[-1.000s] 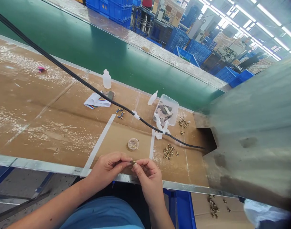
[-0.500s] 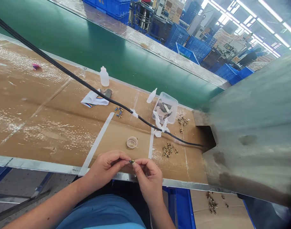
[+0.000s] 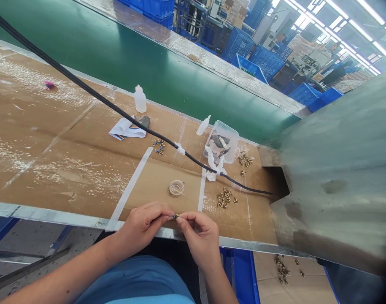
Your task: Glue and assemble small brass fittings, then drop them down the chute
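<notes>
One small brass fitting [image 3: 175, 216], pinched by hands [image 3: 142, 223] [image 3: 201, 236]

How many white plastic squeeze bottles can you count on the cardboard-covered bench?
2. One white plastic squeeze bottle stands upright near the far edge of the cardboard-covered bench; the other lies on its side beside the clear plastic tub. Some may be hidden behind the grey metal hood.

A cardboard-topped bench [image 3: 53, 177] lies ahead of the left hand [image 3: 142, 226], with a green conveyor belt [image 3: 94, 55] beyond it. Farther off, blue crates [image 3: 238, 44] stand under strip lights [image 3: 360, 21]. A grey metal hood [image 3: 338, 169] looms right of the right hand [image 3: 201, 238]; concrete floor [image 3: 28, 240] shows past the left hand, below the bench edge.
</notes>
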`<state>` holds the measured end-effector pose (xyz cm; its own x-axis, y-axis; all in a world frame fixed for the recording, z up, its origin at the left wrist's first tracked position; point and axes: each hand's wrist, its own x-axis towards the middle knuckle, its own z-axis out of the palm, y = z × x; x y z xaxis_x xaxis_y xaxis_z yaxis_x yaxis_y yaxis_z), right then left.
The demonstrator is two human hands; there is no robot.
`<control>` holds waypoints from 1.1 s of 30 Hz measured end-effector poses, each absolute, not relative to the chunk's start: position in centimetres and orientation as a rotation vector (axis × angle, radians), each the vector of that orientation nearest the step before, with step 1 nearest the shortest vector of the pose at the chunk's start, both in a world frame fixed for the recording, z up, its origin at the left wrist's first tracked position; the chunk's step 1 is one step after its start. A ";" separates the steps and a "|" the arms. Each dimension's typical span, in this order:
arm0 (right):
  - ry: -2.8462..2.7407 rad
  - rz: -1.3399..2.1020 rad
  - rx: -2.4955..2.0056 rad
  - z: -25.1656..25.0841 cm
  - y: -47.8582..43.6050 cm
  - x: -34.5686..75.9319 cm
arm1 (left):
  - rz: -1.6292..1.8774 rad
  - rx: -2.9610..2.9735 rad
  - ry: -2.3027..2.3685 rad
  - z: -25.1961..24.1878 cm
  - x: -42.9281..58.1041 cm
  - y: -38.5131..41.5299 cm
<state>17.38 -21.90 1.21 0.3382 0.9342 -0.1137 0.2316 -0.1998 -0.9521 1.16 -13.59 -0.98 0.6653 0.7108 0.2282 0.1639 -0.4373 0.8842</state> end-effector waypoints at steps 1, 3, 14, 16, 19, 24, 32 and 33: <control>-1.052 0.948 -1.664 1.3 -22.0 17.4 | 0.738 1.965 0.676 -1.0 1.2 -13.6; -1.044 0.969 -1.669 1.4 -22.0 17.4 | 0.716 1.983 0.667 -1.1 1.1 -13.7; -1.229 0.882 -1.657 1.5 -21.7 18.0 | 0.679 1.923 0.638 -0.7 1.2 -13.4; -1.283 0.859 -1.639 1.7 -21.5 18.1 | 0.673 1.900 0.640 -0.6 1.3 -13.3; -1.342 0.833 -1.610 1.9 -21.4 18.3 | 0.664 1.892 0.630 -0.5 1.2 -13.2; -1.344 0.850 -1.608 1.8 -21.3 18.5 | 0.676 1.909 0.635 -0.6 1.3 -13.3; -1.210 0.845 -1.565 0.8 -21.8 18.3 | 0.724 1.805 0.745 -0.9 1.4 -13.3; -1.194 0.850 -1.562 0.6 -21.9 18.2 | 0.728 1.799 0.751 -0.9 1.4 -13.3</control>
